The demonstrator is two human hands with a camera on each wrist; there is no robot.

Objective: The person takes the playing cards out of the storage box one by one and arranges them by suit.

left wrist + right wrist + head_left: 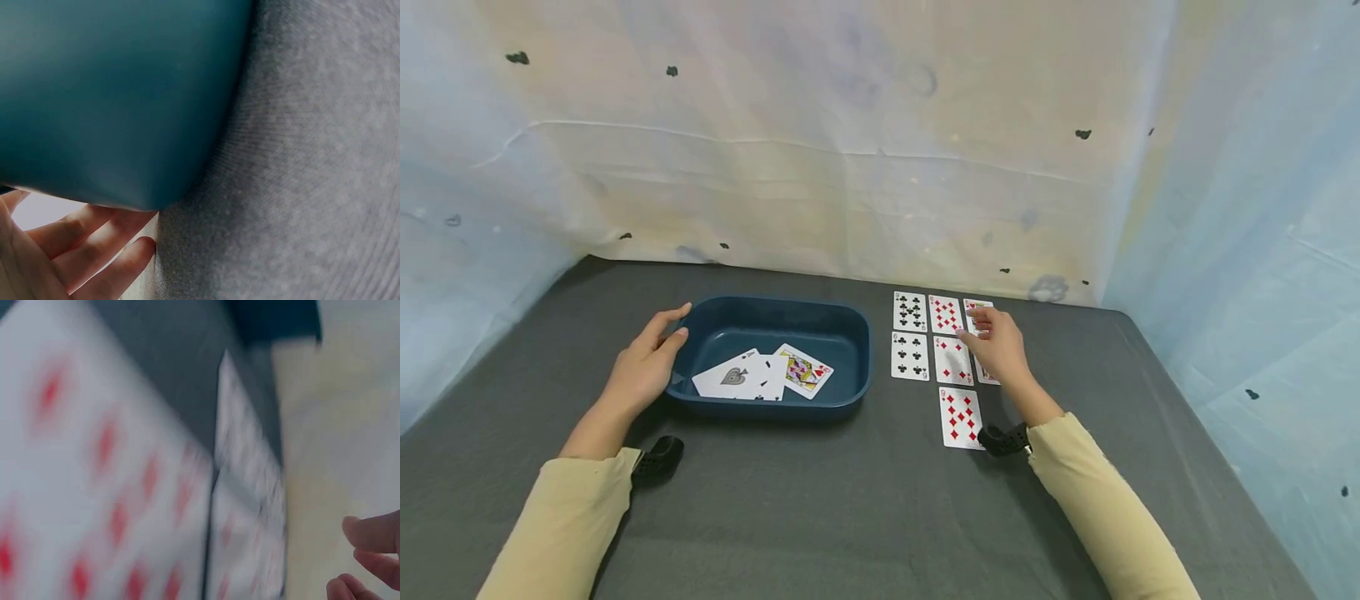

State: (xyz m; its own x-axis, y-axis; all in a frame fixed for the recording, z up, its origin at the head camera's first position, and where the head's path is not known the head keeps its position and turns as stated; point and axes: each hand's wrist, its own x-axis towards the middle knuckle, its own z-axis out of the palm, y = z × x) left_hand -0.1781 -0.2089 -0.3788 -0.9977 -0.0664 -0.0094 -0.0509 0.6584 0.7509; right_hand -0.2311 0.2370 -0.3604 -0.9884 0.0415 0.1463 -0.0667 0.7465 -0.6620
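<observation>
My left hand rests against the left end of a dark blue rectangular basin, its fingers fairly straight along the outer wall. Inside the basin lie an ace of spades, another spade card and a red-suit face card, overlapping. Over the right column of the laid-out playing cards hovers my right hand, fingers loosely bent, with no card visible between them. It partly covers a face card and a red card below that one. In the right wrist view its fingertips stand apart from the cards.
Left of the right hand lie club cards, diamond cards and, nearest me, a lone diamond card. A dark grey cloth covers the table. Pale fabric hangs behind and at both sides.
</observation>
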